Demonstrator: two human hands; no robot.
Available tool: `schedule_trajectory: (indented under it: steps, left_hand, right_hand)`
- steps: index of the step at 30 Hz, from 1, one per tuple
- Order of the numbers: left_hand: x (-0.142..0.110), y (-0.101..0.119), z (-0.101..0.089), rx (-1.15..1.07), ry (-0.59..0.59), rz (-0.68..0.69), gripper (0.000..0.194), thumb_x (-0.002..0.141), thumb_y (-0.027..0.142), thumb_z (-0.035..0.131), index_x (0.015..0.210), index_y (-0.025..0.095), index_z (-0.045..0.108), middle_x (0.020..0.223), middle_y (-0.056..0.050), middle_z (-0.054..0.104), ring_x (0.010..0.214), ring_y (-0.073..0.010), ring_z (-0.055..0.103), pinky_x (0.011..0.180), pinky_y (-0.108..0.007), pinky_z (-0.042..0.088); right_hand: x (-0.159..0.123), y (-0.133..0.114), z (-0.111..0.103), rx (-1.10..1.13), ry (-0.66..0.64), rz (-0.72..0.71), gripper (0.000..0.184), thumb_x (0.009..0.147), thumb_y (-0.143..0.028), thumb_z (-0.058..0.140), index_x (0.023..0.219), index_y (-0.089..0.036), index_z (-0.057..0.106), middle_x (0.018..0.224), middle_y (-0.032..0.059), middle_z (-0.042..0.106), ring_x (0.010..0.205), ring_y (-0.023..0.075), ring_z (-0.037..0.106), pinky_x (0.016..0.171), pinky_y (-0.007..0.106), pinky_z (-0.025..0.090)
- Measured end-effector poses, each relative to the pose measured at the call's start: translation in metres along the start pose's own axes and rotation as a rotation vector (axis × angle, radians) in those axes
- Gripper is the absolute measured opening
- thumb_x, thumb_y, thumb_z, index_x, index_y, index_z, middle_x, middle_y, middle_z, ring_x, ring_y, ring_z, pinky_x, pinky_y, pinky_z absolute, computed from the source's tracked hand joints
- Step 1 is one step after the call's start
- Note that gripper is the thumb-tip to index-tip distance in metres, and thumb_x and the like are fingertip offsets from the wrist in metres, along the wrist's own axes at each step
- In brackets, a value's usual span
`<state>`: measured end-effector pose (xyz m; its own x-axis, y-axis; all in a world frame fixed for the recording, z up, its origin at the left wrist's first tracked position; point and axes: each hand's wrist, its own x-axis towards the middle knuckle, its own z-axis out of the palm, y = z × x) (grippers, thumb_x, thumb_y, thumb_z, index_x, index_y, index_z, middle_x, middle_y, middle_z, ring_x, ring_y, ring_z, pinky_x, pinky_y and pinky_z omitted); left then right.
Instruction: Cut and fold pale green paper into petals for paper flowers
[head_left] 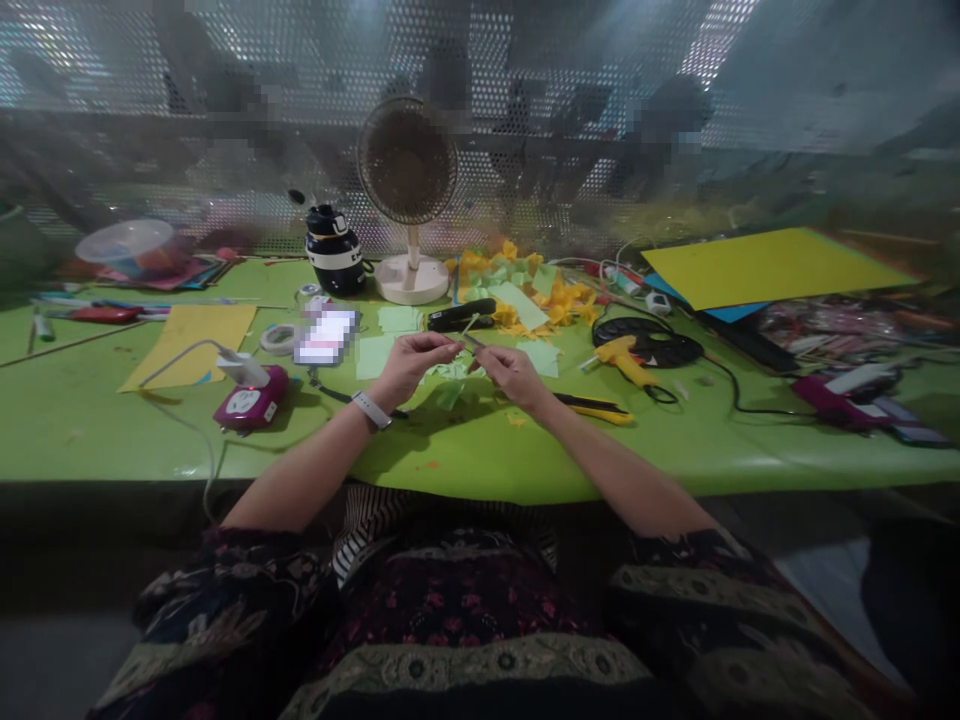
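Note:
Over the middle of the table, my left hand [420, 362] and my right hand [513, 374] are held close together, fingertips nearly meeting. My left hand is closed in a pinch; whatever lies between its fingers is too small to name. A thin grey blade-like tool [473, 341] sticks out of my closed right hand toward the left fingers. Pale green paper scraps [450, 371] lie under the hands. Just behind them is a black stapler [460, 314]. A yellow utility knife [600, 408] rests beside my right wrist.
Behind are a fan [412, 280], a dark bottle [334, 260] and a pile of yellow and green paper pieces [525, 290]. A phone [325, 335], tape roll [279, 340] and purple power socket [253, 402] lie left. A yellow glue gun [624, 360] with its cord lies right.

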<state>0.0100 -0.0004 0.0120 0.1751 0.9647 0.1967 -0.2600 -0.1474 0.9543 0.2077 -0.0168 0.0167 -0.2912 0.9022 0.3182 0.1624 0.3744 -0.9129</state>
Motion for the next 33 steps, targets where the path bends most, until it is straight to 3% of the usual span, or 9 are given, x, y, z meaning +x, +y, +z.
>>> schedule_trajectory:
  steps: [14, 25, 33]
  left_hand:
    - [-0.0015, -0.0012, -0.0001, -0.019, -0.023, 0.001, 0.032, 0.058, 0.039, 0.095, 0.077, 0.018, 0.08, 0.085, -0.006, 0.078, 0.077, -0.0146, 0.068, 0.081, -0.033, 0.055]
    - [-0.0045, 0.0009, 0.0025, 0.013, 0.006, 0.044, 0.035, 0.056, 0.044, 0.095, 0.069, 0.017, 0.075, 0.073, -0.003, 0.073, 0.071, -0.0136, 0.065, 0.077, -0.033, 0.054]
    - [-0.0049, 0.0, 0.0037, -0.006, 0.008, 0.035, 0.035, 0.056, 0.042, 0.095, 0.071, 0.017, 0.076, 0.076, -0.003, 0.074, 0.073, -0.014, 0.066, 0.079, -0.033, 0.053]
  right_hand:
    - [0.0003, -0.0008, -0.0013, 0.021, 0.005, 0.054, 0.059, 0.08, -0.078, 0.062, 0.068, -0.02, 0.068, 0.048, -0.0076, 0.031, 0.044, 0.0092, 0.028, 0.043, 0.026, 0.021]
    - [0.0015, 0.0037, -0.001, 0.058, -0.051, 0.076, 0.061, 0.079, -0.079, 0.062, 0.069, -0.019, 0.068, 0.046, -0.0085, 0.029, 0.042, 0.0081, 0.025, 0.041, 0.025, 0.019]
    - [0.0012, 0.0024, -0.0031, 0.099, -0.071, 0.118, 0.059, 0.08, -0.077, 0.062, 0.067, -0.02, 0.067, 0.044, -0.0091, 0.03, 0.038, 0.007, 0.024, 0.038, 0.024, 0.019]
